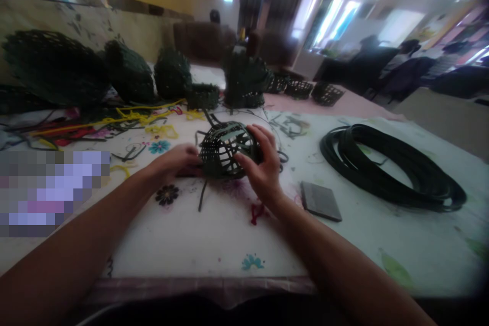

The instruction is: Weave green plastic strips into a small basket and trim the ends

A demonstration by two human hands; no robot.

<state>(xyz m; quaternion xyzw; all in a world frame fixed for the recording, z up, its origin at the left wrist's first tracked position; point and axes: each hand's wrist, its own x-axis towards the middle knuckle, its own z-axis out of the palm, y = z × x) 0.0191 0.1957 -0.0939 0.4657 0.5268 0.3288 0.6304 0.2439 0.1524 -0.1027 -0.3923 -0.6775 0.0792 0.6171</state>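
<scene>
A small dark green woven basket [225, 145] is between my hands over the middle of the table, its open lattice facing up. Loose strip ends stick out from its edge at several places. My right hand [263, 165] wraps the right side, thumb on the near side of the lattice and fingers over the far side. At the left edge, my left hand [183, 160] is closed against the basket, its fingertips partly hidden and blurred. A loose strip end [202, 196] hangs down toward me below the basket.
A coil of dark strip [389, 163] lies at the right, with a flat grey block [321, 201] nearer me. Several finished-looking woven baskets [246, 79] stand along the back. Yellow and red strips [87, 127] are heaped at the left. People [407, 58] sit in the blurred background.
</scene>
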